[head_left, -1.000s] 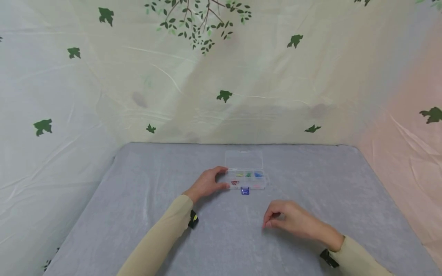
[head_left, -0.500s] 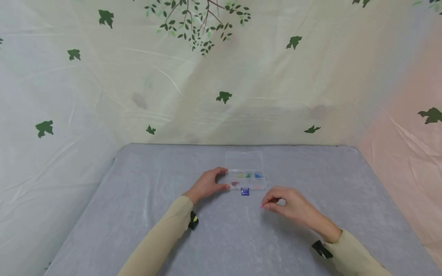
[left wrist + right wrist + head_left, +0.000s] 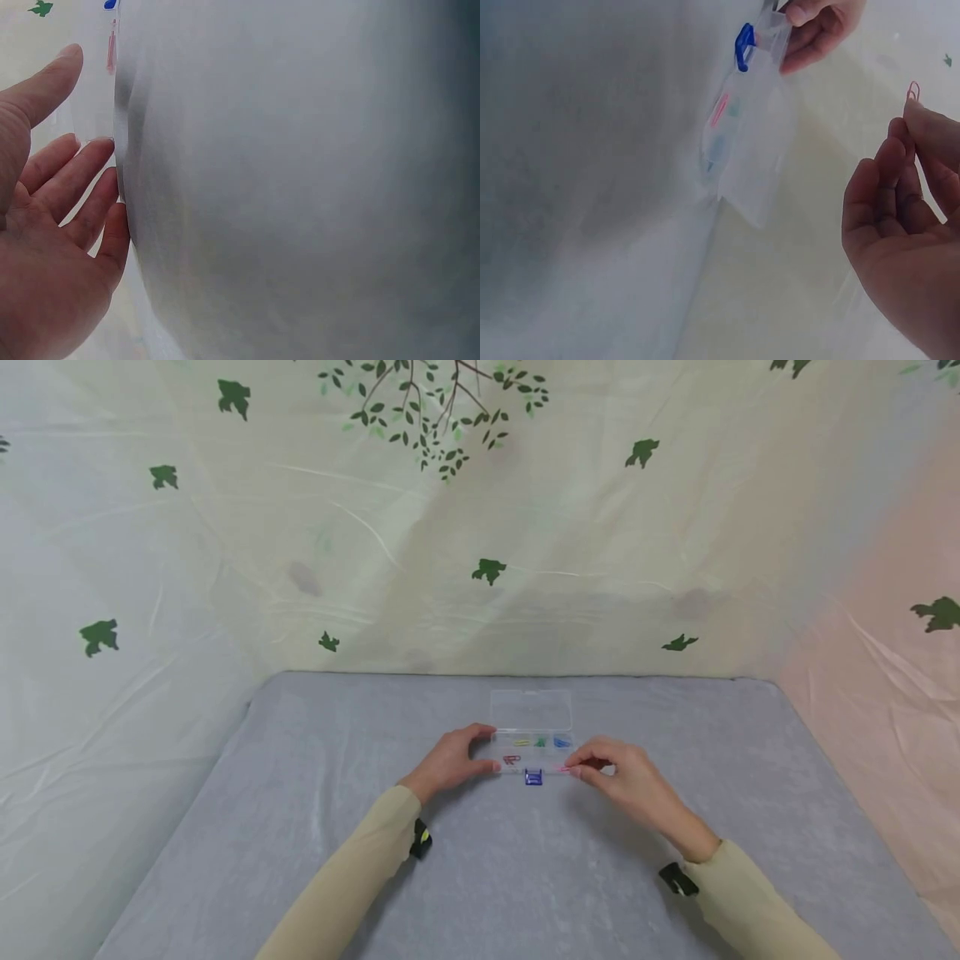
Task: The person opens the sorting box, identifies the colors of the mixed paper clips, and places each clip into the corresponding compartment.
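A clear plastic compartment box [image 3: 536, 756] lies on the table with its lid [image 3: 531, 710] swung back and a blue latch [image 3: 533, 777] at its front. My left hand [image 3: 452, 757] holds the left end, thumb at the front corner and fingers at the back one. Between thumb and fingertip, my right hand [image 3: 626, 777] pinches a pink paper clip [image 3: 913, 91] at the box's front right corner. Another pink paper clip [image 3: 719, 110] shows in the box in the right wrist view. Red paper clips [image 3: 512, 760] sit front left; yellow, green and blue pieces [image 3: 562, 742] fill compartments behind.
A grey cloth covers the table [image 3: 480, 877]. Behind it hangs a pale curtain [image 3: 420, 543] printed with leaves and birds, which also encloses both sides. Each wrist carries a black strapped-on device [image 3: 678, 879].
My right hand has moved up and forward from the table in front, carrying the pink paper clip to the box's front right corner. The left hand has stayed on the box.
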Demonstrator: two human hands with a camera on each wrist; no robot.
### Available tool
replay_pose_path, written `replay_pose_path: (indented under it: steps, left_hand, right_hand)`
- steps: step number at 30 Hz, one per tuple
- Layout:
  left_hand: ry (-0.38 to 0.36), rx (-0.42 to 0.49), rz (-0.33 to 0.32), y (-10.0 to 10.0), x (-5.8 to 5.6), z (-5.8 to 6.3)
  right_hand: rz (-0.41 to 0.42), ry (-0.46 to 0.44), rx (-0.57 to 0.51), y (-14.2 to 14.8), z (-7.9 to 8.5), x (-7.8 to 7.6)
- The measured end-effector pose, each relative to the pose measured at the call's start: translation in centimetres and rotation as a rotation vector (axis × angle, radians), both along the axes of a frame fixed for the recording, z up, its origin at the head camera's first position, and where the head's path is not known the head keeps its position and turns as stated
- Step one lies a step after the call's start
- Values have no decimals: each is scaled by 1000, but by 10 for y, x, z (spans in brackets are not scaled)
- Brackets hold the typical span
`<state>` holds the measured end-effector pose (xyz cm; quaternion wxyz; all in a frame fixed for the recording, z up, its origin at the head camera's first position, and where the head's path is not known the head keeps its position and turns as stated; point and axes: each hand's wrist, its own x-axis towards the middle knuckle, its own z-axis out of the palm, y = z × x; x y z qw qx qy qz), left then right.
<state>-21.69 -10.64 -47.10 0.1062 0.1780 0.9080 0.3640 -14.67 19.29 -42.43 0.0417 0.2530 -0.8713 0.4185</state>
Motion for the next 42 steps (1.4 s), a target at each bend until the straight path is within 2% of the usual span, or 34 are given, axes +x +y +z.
replay_pose_path:
  steps: [10, 21, 32, 42]
  left_hand:
    - [6, 6, -4, 1, 1, 2]
    - [1, -10, -1, -1, 1, 3]
    - [-4, -16, 1, 0, 1, 3]
    - [-7, -18, -4, 3, 0, 2]
  right_hand:
    - [-84, 52, 39, -2, -8, -23]
    - [-88, 25, 178, -15, -21, -42]
    - [-70, -21, 264, -20, -27, -51]
    - [-62, -29, 291, -17, -30, -50]
